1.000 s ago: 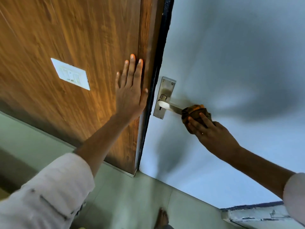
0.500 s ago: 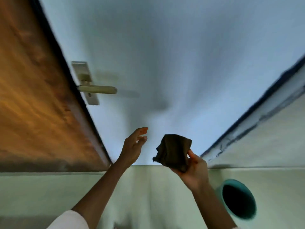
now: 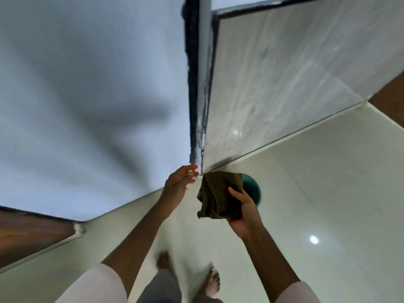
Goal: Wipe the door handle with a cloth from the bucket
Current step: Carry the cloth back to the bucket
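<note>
My right hand (image 3: 242, 212) grips a crumpled dark brown cloth (image 3: 218, 194) in front of me, over the floor. Behind the cloth and mostly hidden by it stands a teal bucket (image 3: 253, 190) on the floor near the wall corner. To the left of the cloth, not touching it, my left hand (image 3: 180, 182) is raised with loosely spread fingers and holds nothing. The pale door (image 3: 87, 95) fills the left half of the view. Its handle is out of view.
A dark door frame edge (image 3: 193, 84) runs down the middle to the floor. To the right stands a glossy tiled wall (image 3: 284, 73). The pale tiled floor (image 3: 317, 193) spreads below, with my bare feet (image 3: 213, 281) on it. A brown wooden panel (image 3: 28, 232) shows at lower left.
My view has swung right and down, away from the handle toward the bucket. My right hand carried the cloth off the handle, and my left hand left the wooden panel.
</note>
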